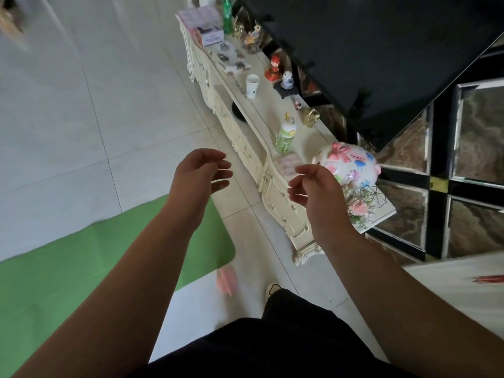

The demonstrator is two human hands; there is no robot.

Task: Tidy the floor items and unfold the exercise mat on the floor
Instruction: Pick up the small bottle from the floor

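A green exercise mat (62, 271) lies spread flat on the pale tiled floor at the lower left, with fold creases across it and a rounded corner near my left forearm. My left hand (200, 175) hovers in the air above the floor, fingers loosely curled, holding nothing. My right hand (316, 185) hangs opposite it, in front of the cabinet's edge, fingers also loosely curled and empty. A blurred pink item (227, 281) lies on the floor just past the mat's corner.
A long cream carved cabinet (245, 148) runs along the right, carrying a flowered piggy bank (351, 163), a green-and-white bottle (286, 135), a white cup (251, 86), figurines and a box. A large dark TV screen (368, 50) hangs above it. My foot (271, 290) stands beside the mat.
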